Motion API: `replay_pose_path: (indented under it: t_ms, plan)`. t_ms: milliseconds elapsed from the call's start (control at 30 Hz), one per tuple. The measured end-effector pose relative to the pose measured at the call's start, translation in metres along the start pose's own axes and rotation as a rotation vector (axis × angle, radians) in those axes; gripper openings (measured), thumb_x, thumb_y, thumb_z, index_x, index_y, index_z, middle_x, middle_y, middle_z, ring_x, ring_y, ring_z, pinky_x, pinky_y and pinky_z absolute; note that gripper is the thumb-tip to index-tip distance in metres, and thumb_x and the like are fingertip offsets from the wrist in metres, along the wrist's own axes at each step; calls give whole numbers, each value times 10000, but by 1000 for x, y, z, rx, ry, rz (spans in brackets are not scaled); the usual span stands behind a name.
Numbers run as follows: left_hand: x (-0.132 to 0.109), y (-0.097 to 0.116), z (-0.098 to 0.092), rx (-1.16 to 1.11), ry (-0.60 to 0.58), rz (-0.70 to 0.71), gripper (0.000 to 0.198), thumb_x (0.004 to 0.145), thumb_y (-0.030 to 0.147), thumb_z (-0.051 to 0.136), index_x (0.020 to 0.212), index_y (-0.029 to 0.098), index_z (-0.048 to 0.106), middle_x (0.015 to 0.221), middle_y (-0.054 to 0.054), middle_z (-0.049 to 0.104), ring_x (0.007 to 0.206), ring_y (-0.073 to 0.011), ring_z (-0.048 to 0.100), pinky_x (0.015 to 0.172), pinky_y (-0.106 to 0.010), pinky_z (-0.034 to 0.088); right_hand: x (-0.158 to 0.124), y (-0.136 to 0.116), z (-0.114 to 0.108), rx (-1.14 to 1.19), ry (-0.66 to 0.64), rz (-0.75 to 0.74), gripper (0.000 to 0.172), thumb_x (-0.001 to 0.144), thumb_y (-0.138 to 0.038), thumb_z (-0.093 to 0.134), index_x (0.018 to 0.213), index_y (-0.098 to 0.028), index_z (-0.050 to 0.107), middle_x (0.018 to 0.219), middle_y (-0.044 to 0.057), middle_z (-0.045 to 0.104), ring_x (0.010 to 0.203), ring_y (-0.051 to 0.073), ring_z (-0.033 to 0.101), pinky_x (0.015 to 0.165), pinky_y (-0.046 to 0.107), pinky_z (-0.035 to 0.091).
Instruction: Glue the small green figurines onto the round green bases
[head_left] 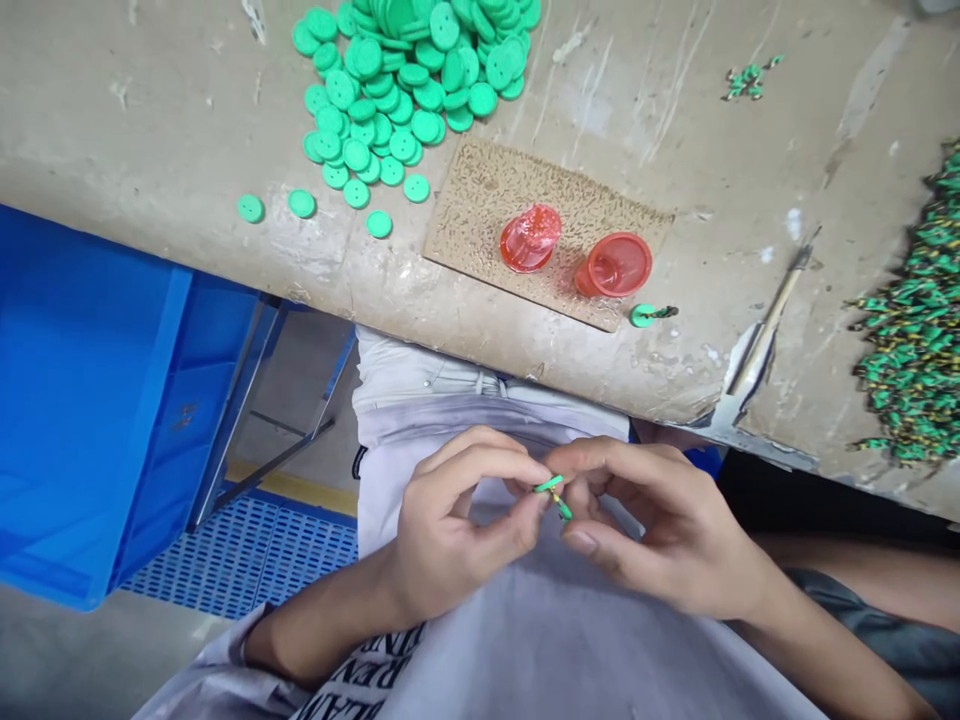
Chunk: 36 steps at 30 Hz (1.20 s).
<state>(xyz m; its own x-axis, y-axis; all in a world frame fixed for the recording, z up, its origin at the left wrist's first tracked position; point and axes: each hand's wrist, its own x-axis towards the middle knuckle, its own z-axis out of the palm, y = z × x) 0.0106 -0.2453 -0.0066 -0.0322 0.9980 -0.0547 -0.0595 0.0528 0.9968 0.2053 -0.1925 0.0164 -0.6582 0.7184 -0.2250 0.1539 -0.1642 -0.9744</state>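
Observation:
My left hand [472, 525] pinches a green disc [549, 484] between thumb and fingertips, in front of my lap. A small green and yellow figure [563, 508] sticks out from the disc's underside, tilted downward. Close on the other side is my right hand [660, 525], with its index fingertip by the disc's edge. Its thumb stands apart from the curled fingers, just beside the small figure. On the table, another green disc [641, 316] lies with a dark figure [664, 313] attached to it.
A brown board [472, 205] carries a red upturned cup [531, 240] and a red open cup [619, 268]. Green discs [405, 90] are heaped behind it. A brush [772, 315] lies rightward, before a pile of small figures [915, 350]. A blue crate [82, 400] stands left.

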Motion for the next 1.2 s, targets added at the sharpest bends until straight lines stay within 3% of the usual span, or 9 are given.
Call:
replay_pose_path:
  t_ms: [233, 567, 800, 1200]
  plan:
    - [0, -2, 0, -24, 47, -20, 186, 843, 63, 767, 965, 199, 735, 870, -43, 697, 806, -168, 687, 722, -284, 575, -6, -8, 13, -19, 122, 93, 417, 944, -159, 711, 1310, -260, 540, 947, 15, 734, 689, 108, 683, 626, 208, 598]
    - [3, 1, 0, 5, 60, 25, 197, 852, 63, 768, 998, 196, 754, 874, -37, 708, 806, -149, 699, 713, -245, 597, -1, -16, 21, -345, 234, -91, 116, 966, -155, 642, 1046, -230, 603, 720, -32, 659, 519, 86, 573, 482, 194, 502]
    - [5, 3, -1, -116, 30, -52, 152, 888, 92, 754, 1003, 191, 751, 967, -61, 754, 937, -163, 732, 812, -254, 626, 1, -14, 24, -416, 244, -157, 134, 981, -123, 596, 1066, -226, 588, 762, -3, 674, 578, 109, 596, 516, 227, 509]
    - [7, 3, 2, -205, 70, -137, 81, 897, 115, 766, 936, 181, 742, 903, -49, 765, 886, -161, 749, 755, -236, 628, 1, -13, 33, -525, 296, -225, 178, 981, -101, 623, 1119, -206, 583, 783, 19, 711, 607, 139, 638, 573, 262, 567]
